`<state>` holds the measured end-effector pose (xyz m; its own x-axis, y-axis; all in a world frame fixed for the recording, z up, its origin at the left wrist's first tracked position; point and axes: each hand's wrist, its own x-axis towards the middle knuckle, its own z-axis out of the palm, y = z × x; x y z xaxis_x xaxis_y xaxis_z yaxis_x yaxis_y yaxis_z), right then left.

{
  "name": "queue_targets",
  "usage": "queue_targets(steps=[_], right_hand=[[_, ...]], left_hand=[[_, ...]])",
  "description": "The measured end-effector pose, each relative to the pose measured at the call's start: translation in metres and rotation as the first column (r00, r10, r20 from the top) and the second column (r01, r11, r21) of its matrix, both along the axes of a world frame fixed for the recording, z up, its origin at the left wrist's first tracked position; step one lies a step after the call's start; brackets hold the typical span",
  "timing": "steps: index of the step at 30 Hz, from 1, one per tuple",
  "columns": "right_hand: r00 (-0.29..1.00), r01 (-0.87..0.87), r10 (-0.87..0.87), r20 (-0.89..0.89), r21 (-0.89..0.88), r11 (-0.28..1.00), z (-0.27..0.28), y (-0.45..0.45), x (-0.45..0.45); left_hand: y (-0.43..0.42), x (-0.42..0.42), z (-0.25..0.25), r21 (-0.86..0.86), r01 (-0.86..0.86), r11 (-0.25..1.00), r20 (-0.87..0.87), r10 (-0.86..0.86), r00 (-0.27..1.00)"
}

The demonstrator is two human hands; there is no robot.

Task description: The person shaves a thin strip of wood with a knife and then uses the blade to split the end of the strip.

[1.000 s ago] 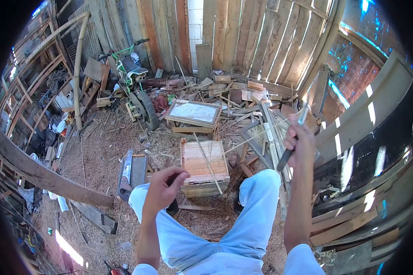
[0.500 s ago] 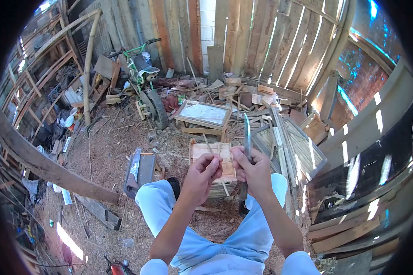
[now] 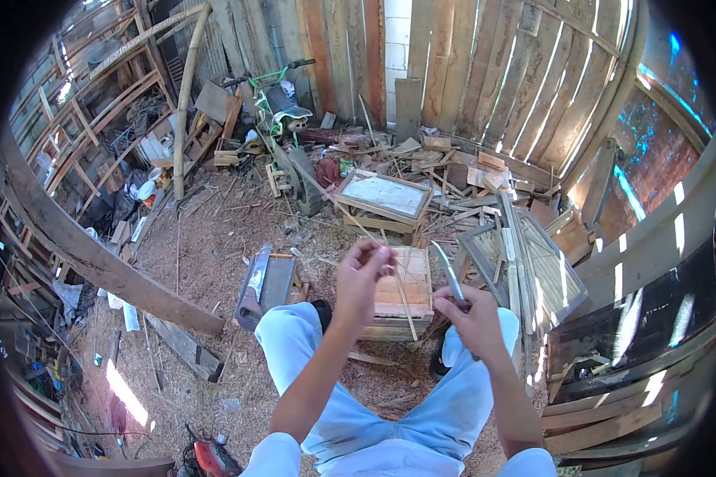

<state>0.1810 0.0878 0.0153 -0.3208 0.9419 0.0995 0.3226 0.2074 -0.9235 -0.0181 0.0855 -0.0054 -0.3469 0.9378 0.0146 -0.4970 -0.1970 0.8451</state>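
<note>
My left hand [image 3: 363, 278] is closed with a thin wooden strip [image 3: 356, 223] pinched between its fingers. The strip slants up and left past the fingertips; a thin length also shows below the hand, over a low wooden box [image 3: 402, 297]. In my right hand [image 3: 471, 319] is a knife [image 3: 446, 268] with a slightly curved blade and dark handle. The blade points up and left, apart from the strip. Both hands are above my knees, the box between them. Whether the lower thin length belongs to the held strip I cannot tell.
A handsaw [image 3: 256, 278] lies on a dark framed panel [image 3: 276, 285] to the left. Ahead stands a framed white-topped piece [image 3: 384, 193] amid wood scraps. Long boards [image 3: 513, 262] lie at the right. A red tool [image 3: 212, 459] sits on the floor at lower left.
The knife has swung from upright to leaning left, and my right hand has dropped lower and moved right. My hands are farther apart. The whole view has shifted.
</note>
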Motion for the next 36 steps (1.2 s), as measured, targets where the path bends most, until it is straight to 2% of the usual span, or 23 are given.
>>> queue_targets(steps=[3,5,6,8,10,12,13,14,16,18,19,20,21,22,25,27,28,30,31,32,33,34,36], right_hand=[[0.997,-0.036,0.033,0.067,0.042,0.998,0.003,0.008,0.025],[0.991,0.009,-0.026,0.128,0.131,0.991,0.002,0.018,0.040],[0.992,0.006,-0.022,0.125,0.131,0.991,0.001,0.021,0.044],[0.996,-0.010,0.009,0.087,0.004,1.000,0.002,0.025,0.049],[0.988,0.002,-0.002,0.157,0.000,1.000,-0.003,0.027,0.044],[0.992,-0.002,-0.047,0.120,0.378,0.926,-0.001,0.023,0.020],[0.981,0.110,-0.169,0.094,0.450,0.887,0.007,0.018,0.009],[0.981,0.112,-0.171,0.092,0.449,0.887,0.013,0.014,0.001],[0.925,0.327,-0.362,-0.115,0.727,0.604,0.022,0.011,-0.008],[0.941,0.262,-0.334,-0.060,0.755,0.601,0.020,0.008,-0.005],[0.990,0.103,-0.070,-0.119,0.295,0.950,0.022,0.003,-0.005],[0.944,-0.191,0.116,-0.310,-0.221,0.956,0.023,-0.001,-0.005],[0.878,-0.307,0.129,-0.460,-0.338,0.890,0.024,0.000,-0.009],[0.882,-0.285,0.107,-0.458,-0.341,0.896,0.026,0.001,-0.014],[0.659,-0.429,-0.119,-0.742,-0.501,0.752,0.031,0.010,-0.022],[0.649,-0.426,-0.107,-0.753,-0.477,0.769,0.033,0.015,-0.018],[0.639,-0.430,-0.086,-0.764,-0.448,0.784,0.034,0.016,-0.016],[0.662,-0.406,-0.059,-0.747,-0.423,0.810,0.039,0.016,-0.011],[0.700,-0.359,-0.060,-0.712,-0.422,0.833,0.042,0.015,-0.008],[0.735,-0.311,-0.064,-0.675,-0.419,0.853,0.044,0.014,-0.006],[0.735,-0.307,-0.069,-0.674,-0.422,0.853,0.045,0.013,-0.004],[0.757,-0.291,-0.055,-0.651,-0.412,0.864,0.046,0.012,-0.003],[0.778,-0.275,-0.043,-0.627,-0.401,0.874,0.046,0.013,0.000]], left_hand=[[0.004,-0.041,0.011,0.057,-0.074,0.996,0.044,0.071,0.996],[0.006,-0.063,0.014,0.130,-0.219,0.967,0.019,0.218,0.976],[0.005,-0.070,0.016,0.130,-0.222,0.966,0.015,0.222,0.975],[0.002,-0.075,0.024,0.166,-0.290,0.943,-0.065,0.304,0.951],[-0.001,-0.061,0.023,0.159,-0.295,0.942,-0.059,0.308,0.950],[-0.002,-0.040,0.018,0.137,-0.233,0.963,-0.088,0.246,0.965],[-0.003,-0.034,0.018,0.150,-0.207,0.967,-0.076,0.220,0.973],[-0.004,-0.030,0.018,0.149,-0.205,0.967,-0.078,0.218,0.973],[-0.004,-0.024,0.018,0.161,-0.259,0.952,-0.027,0.266,0.964],[-0.007,-0.018,0.022,0.178,-0.270,0.946,-0.020,0.278,0.960],[-0.010,-0.013,0.024,0.190,-0.279,0.941,-0.015,0.287,0.958],[-0.013,-0.006,0.026,0.188,-0.264,0.946,-0.011,0.271,0.963],[-0.017,0.002,0.027,0.183,-0.244,0.952,-0.025,0.253,0.967],[-0.019,0.010,0.026,0.177,-0.224,0.958,-0.039,0.234,0.971],[-0.032,0.022,0.022,0.244,-0.069,0.967,-0.107,0.098,0.989],[-0.039,0.023,0.015,0.330,0.043,0.943,-0.263,0.048,0.964],[-0.042,0.019,0.012,0.331,0.045,0.943,-0.263,0.046,0.964],[-0.046,0.008,0.007,0.314,0.258,0.914,-0.379,-0.128,0.916],[-0.046,-0.002,0.003,0.282,0.358,0.890,-0.318,-0.266,0.910],[-0.048,-0.011,0.006,0.280,0.361,0.890,-0.316,-0.270,0.910],[-0.049,-0.020,0.012,0.159,0.479,0.863,-0.095,-0.469,0.878],[-0.051,-0.028,0.016,0.069,0.605,0.793,0.151,-0.608,0.780],[-0.052,-0.034,0.014,0.024,0.672,0.740,0.070,-0.672,0.737]])
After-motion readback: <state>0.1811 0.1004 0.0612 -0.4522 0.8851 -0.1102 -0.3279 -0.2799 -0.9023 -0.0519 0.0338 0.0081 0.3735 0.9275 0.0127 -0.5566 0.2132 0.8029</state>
